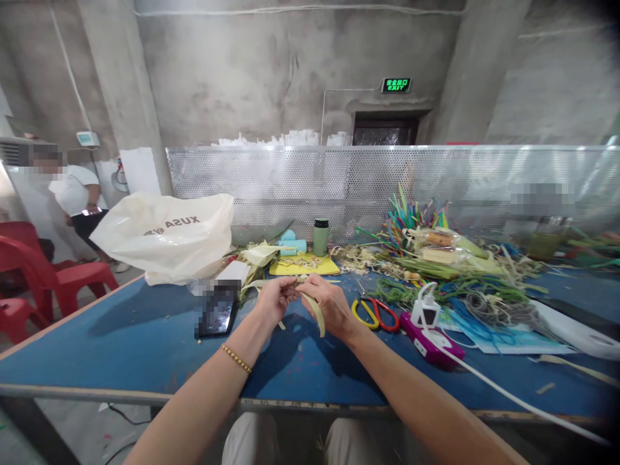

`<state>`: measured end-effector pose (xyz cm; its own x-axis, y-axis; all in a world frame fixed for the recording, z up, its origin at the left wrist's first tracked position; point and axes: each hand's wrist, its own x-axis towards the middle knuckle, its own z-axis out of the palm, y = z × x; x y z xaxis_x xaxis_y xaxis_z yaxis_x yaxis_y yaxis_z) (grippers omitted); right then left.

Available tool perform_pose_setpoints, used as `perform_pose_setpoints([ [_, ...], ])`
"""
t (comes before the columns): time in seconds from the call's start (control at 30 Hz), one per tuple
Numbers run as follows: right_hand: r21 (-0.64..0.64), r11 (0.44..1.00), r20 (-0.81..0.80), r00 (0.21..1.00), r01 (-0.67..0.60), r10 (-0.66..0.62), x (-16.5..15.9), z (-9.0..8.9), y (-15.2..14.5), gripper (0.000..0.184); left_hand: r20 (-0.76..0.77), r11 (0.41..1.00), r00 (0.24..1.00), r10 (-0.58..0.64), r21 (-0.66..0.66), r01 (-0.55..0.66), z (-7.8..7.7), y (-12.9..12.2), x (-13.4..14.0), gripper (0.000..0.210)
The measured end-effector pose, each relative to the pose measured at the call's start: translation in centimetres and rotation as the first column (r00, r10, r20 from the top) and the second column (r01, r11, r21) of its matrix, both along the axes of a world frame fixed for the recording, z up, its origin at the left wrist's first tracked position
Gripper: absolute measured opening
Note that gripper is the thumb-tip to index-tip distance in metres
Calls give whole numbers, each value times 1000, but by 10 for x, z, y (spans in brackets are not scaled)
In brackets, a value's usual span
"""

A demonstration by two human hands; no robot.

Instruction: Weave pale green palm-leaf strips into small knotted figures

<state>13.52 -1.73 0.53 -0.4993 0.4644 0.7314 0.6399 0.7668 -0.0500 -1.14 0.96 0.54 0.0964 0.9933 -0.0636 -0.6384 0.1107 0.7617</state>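
Strips of pale green material [318, 315] ran between our two hands, held above the middle of the blue table [145, 352], between its near and far edges. We had the left hand [277, 298] pinching them with thumb and fingertips, while the right hand [332, 303] was curled around them just beside it; one end hung below the right hand.

Toward the left edge of the surface from us lay a dark phone [223, 311], and a white bag [167, 242] sat bulging at the far left corner. Nearer the far edge, beyond our hands, we had a yellow sheet [320, 265] strewn with scraps, with a green bottle [320, 237] upright behind it. On our right, scissors [387, 316] with one yellow and one red handle lay near a purple power strip [431, 341] bearing a white charger [426, 311]. Coloured strands [416, 216] were heaped toward the far edge.
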Motion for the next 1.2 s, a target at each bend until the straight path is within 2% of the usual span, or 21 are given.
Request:
perform_pose_setpoints([
  [0.23, 26, 999, -10, 1000, -25, 26, -1, 2, -1, 18, 3, 1000, 1000, 19, -10, -19, 1, 0, -1, 13],
  [0.47, 54, 995, -197, 978, 79, -67, -2, 0, 2, 23, -17, 999, 999, 36, -8, -36, 2, -1, -2, 10],
  [0.6, 15, 1000, -230, 973, -25, 28, -3, 0, 3, 21, -31, 999, 998, 46, -2, -46, 2, -1, -2, 9],
  [0.77, -48, 993, -233, 968, -110, 96, -5, 1, 2, 30, -46, 998, 997, 54, 24, -53, 1, 0, -2, 9],
  [0.93, -119, 981, -195, 973, -151, 126, -2, 5, 0, 21, -66, 994, 994, 92, 69, -87, -1, 1, -3, 5],
  [1.0, -141, 970, -169, 970, -199, 175, -2, 7, -2, 22, -78, 987, 990, 116, 116, -107, -2, 0, -4, 8],
  [1.1, -172, 945, -100, 959, -279, 264, -1, 8, -2, 41, -129, 966, 977, 172, 218, -141, -3, -2, -4, 21],
  [1.2, -115, 956, -52, 963, -269, 265, 0, 6, 2, 32, -201, 942, 955, 220, 299, -154, -5, -2, -3, 29],
])
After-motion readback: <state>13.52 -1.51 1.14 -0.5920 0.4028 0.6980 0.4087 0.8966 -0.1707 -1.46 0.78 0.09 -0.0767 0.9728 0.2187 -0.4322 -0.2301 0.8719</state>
